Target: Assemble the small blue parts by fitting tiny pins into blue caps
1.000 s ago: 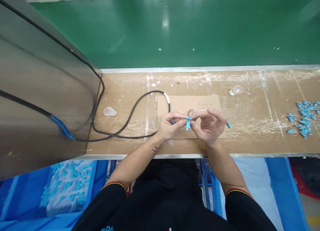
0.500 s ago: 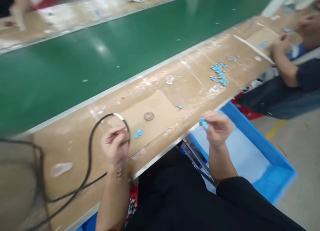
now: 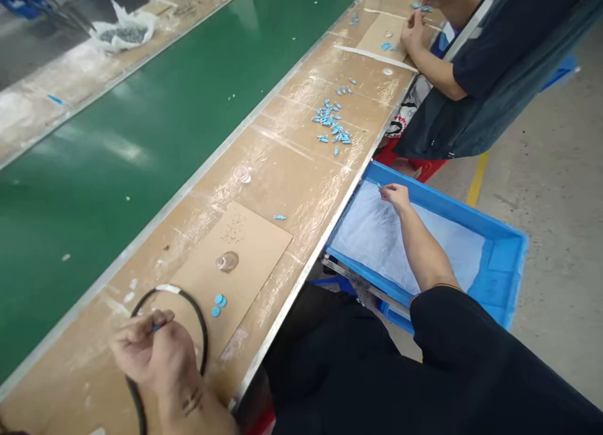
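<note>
My left hand [image 3: 153,353] is curled closed over the near end of the bench, with a bit of a small blue piece [image 3: 157,327] showing between its fingers. Beside it, a black cable [image 3: 204,334] loops on the bench. My right hand [image 3: 396,196] reaches over a blue crate [image 3: 511,259], its fingertips pinched together; a tiny pale speck shows at them, too small to name. White lining [image 3: 377,234] covers the crate's floor. On a brown cardboard sheet [image 3: 257,259] lie several blue discs [image 3: 219,300] and a small round clear dish [image 3: 227,261].
A single blue piece [image 3: 279,217] lies past the cardboard, and a pile of similar blue pieces [image 3: 332,121] farther along. Left of the bench runs a green belt [image 3: 155,127]. A co-worker's hands [image 3: 414,33] handle blue parts at the far end.
The view has turned to the right. My right hand has moved out over the crate, and the blue piece seen in it earlier no longer shows there. My left hand stays near the cable.
</note>
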Tool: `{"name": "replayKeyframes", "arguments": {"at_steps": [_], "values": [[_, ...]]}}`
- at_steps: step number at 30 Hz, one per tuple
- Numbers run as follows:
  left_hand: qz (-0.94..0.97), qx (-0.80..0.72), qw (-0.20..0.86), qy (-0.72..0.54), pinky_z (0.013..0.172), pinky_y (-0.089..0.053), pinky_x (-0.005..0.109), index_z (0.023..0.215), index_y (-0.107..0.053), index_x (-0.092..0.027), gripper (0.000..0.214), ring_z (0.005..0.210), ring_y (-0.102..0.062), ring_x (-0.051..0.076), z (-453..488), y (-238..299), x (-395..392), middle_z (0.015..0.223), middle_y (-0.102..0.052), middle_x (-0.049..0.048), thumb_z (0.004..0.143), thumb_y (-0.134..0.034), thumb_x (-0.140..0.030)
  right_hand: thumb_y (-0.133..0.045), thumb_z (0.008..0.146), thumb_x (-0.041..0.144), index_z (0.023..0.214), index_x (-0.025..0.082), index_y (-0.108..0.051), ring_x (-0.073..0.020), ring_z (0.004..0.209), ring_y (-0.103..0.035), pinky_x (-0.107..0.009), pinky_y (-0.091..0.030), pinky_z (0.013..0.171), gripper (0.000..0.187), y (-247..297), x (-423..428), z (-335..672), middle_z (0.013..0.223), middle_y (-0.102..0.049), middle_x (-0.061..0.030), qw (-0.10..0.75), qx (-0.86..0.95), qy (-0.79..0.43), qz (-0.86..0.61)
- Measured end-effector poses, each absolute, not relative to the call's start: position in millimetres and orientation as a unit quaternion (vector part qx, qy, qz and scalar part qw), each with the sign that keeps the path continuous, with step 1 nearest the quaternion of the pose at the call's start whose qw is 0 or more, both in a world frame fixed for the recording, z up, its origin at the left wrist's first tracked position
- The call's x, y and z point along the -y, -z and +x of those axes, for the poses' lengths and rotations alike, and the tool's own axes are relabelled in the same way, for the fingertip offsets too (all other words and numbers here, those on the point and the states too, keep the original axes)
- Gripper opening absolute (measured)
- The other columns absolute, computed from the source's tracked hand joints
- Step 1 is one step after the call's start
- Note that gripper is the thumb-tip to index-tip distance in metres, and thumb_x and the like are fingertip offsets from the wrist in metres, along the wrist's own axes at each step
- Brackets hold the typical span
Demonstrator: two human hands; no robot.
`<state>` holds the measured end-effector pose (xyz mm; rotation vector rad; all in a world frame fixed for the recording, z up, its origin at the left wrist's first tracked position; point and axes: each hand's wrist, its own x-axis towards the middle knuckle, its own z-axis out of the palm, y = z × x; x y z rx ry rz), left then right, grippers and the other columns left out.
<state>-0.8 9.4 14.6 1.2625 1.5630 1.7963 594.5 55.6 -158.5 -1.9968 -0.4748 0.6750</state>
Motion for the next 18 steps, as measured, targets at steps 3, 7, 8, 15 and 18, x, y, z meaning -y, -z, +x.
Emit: {"name": "replayKeyframes", "arguments": {"at_steps": [3, 7, 8, 15, 18], "values": [[0.442, -0.59, 0.224, -0.638, 0.061, -0.035, 0.031, 0.065, -0.029, -0.023, 0.047, 0.064, -0.041, 0.018, -4, -13, -14, 0.066, -0.037, -0.0031, 0.043, -0.07, -0.016, -0.092, 0.063, 0.026, 0.071, 0.018, -0.068, -0.0136, 0.058, -0.065, -0.028, -0.062, 0.069, 0.027, 176, -86, 613, 0.055, -0.062, 0.0036, 0.413, 0.21, -0.29, -0.837], [0.423, -0.579, 0.221, -0.661, 0.061, -0.037, 0.027, 0.065, -0.025, -0.018, 0.045, 0.061, -0.04, 0.012, -10, -5, -21, 0.062, -0.036, -0.0061, 0.038, -0.061, -0.014, -0.09, 0.075, 0.026, 0.075, 0.017, -0.072, -0.0166, 0.068, -0.071, -0.034, -0.063, 0.085, 0.02, 194, -114, 629, 0.061, -0.068, 0.0019, 0.326, 0.244, -0.302, -0.862], [0.42, -0.575, 0.237, -0.661, 0.061, -0.038, 0.026, 0.065, -0.025, -0.017, 0.046, 0.061, -0.042, 0.01, -11, -4, -22, 0.062, -0.038, -0.0066, 0.037, -0.061, -0.013, -0.087, 0.081, 0.029, 0.078, 0.016, -0.073, -0.0169, 0.073, -0.072, -0.036, -0.063, 0.088, 0.02, 198, -119, 631, 0.067, -0.071, 0.0009, 0.307, 0.253, -0.303, -0.866], [0.408, -0.54, 0.307, -0.669, 0.06, -0.042, 0.023, 0.067, -0.025, -0.015, 0.053, 0.065, -0.052, 0.008, -15, 0, -18, 0.072, -0.061, -0.0063, 0.042, -0.071, -0.006, -0.071, 0.099, 0.045, 0.109, 0.015, -0.073, -0.0211, 0.107, -0.074, -0.045, -0.06, 0.1, 0.031, 222, -148, 639, 0.112, -0.077, -0.0071, 0.236, 0.298, -0.276, -0.883], [0.435, -0.536, 0.3, -0.658, 0.061, -0.045, 0.023, 0.07, -0.025, -0.016, 0.055, 0.066, -0.055, 0.008, -15, 4, -17, 0.086, -0.07, -0.005, 0.05, -0.076, -0.008, -0.07, 0.1, 0.046, 0.118, 0.015, -0.071, -0.0223, 0.11, -0.073, -0.046, -0.061, 0.1, 0.036, 229, -156, 641, 0.12, -0.075, -0.0089, 0.222, 0.31, -0.258, -0.888]]}}
